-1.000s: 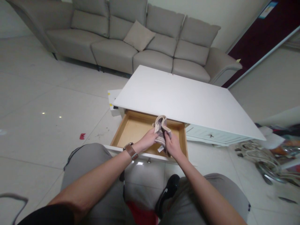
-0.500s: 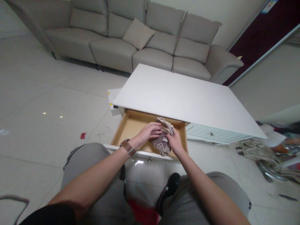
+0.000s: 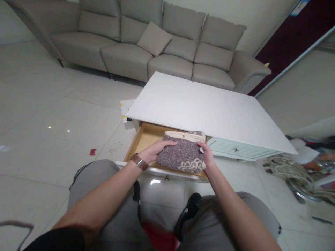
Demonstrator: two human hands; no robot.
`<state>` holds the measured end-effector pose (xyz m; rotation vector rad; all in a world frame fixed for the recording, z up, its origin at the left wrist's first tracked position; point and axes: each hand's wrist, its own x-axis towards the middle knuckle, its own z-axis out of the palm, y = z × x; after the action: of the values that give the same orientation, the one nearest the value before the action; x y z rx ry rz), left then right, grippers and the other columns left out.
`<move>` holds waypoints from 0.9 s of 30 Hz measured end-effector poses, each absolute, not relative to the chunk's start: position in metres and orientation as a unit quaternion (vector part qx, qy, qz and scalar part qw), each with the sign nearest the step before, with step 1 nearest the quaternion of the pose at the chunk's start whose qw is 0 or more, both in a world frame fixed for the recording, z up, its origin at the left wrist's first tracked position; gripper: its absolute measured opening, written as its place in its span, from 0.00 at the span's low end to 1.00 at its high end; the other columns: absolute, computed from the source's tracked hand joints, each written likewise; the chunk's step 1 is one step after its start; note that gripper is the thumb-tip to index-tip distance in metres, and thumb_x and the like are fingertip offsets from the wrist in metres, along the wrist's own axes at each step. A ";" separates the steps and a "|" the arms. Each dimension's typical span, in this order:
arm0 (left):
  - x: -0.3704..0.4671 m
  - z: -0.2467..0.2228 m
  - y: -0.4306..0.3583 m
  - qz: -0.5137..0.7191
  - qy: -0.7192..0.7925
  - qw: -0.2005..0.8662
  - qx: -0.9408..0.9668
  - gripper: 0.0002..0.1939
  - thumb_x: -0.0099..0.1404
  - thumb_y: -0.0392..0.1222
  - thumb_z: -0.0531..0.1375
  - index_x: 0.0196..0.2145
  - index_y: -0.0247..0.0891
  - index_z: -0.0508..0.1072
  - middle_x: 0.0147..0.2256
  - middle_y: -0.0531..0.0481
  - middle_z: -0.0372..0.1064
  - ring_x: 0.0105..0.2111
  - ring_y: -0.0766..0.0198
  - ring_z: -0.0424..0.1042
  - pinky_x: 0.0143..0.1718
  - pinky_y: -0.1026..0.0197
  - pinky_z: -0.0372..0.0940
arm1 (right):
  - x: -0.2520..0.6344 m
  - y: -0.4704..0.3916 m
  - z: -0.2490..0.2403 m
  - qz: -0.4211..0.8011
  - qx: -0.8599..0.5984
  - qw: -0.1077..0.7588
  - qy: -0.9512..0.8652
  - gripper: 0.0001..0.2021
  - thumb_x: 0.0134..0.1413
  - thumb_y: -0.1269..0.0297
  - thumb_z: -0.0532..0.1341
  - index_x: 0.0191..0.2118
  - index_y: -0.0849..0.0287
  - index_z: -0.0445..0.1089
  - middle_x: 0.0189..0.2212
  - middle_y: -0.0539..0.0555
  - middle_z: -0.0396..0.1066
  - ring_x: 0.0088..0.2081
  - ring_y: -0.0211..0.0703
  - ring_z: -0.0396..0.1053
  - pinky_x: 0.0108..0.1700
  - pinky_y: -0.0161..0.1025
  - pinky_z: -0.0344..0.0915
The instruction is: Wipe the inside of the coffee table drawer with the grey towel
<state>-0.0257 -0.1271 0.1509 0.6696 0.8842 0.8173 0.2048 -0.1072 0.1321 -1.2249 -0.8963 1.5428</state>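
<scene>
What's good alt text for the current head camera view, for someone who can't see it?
A person's left hand and right hand hold a folded gray-purple and cream cloth over the open drawer of a white table. Behind the table stands a gray sofa with a beige cushion on it.

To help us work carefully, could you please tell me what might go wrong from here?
The folded cloth could come unfolded if the left hand or right hand loosens, since its layers show at the far edge. The pulled-out drawer could be nudged, as the left forearm crosses its front.
</scene>
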 end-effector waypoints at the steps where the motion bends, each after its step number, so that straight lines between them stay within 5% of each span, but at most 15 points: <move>1: -0.025 0.151 -0.127 0.413 0.415 0.744 0.323 0.27 0.51 0.47 0.74 0.47 0.36 0.76 0.48 0.39 0.78 0.49 0.48 0.77 0.54 0.47 0.70 | 0.204 -0.107 0.133 0.638 -0.497 0.460 -0.368 0.17 0.42 0.55 0.66 0.40 0.58 0.74 0.31 0.52 0.80 0.35 0.52 0.78 0.39 0.47 0.74; 6: -0.028 0.148 -0.120 0.547 0.430 0.566 0.442 0.41 0.48 0.41 0.76 0.58 0.40 0.68 0.57 0.42 0.72 0.57 0.50 0.71 0.62 0.48 0.62 | 0.202 -0.109 0.131 0.620 -0.467 0.478 -0.412 0.28 0.33 0.66 0.75 0.47 0.56 0.75 0.45 0.53 0.80 0.45 0.48 0.77 0.50 0.43 0.72; 9: -0.030 0.149 -0.117 0.589 0.390 0.533 0.466 0.49 0.41 0.37 0.77 0.61 0.40 0.66 0.59 0.43 0.70 0.59 0.51 0.68 0.64 0.50 0.60 | 0.205 -0.108 0.128 0.596 -0.465 0.501 -0.421 0.24 0.32 0.66 0.76 0.42 0.58 0.77 0.43 0.53 0.81 0.45 0.47 0.77 0.53 0.43 0.71; 16: -0.021 0.145 -0.121 0.478 0.381 0.694 0.379 0.28 0.48 0.42 0.75 0.47 0.32 0.77 0.46 0.39 0.79 0.49 0.49 0.76 0.58 0.44 0.66 | 0.207 -0.111 0.134 0.530 -0.505 0.568 -0.377 0.22 0.34 0.62 0.77 0.39 0.59 0.76 0.37 0.53 0.81 0.38 0.45 0.77 0.46 0.43 0.72; 27: 0.001 0.148 -0.126 0.526 0.381 0.503 0.571 0.21 0.61 0.38 0.63 0.52 0.36 0.76 0.55 0.43 0.75 0.56 0.50 0.72 0.62 0.48 0.61 | 0.231 -0.151 0.158 0.470 -0.544 0.534 -0.445 0.25 0.37 0.58 0.76 0.45 0.59 0.76 0.45 0.57 0.80 0.47 0.51 0.76 0.56 0.50 0.68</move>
<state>0.0008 -0.1263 0.1485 1.3793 0.9204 1.2699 0.2309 -0.1510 0.1575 -1.2966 -1.0609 1.1209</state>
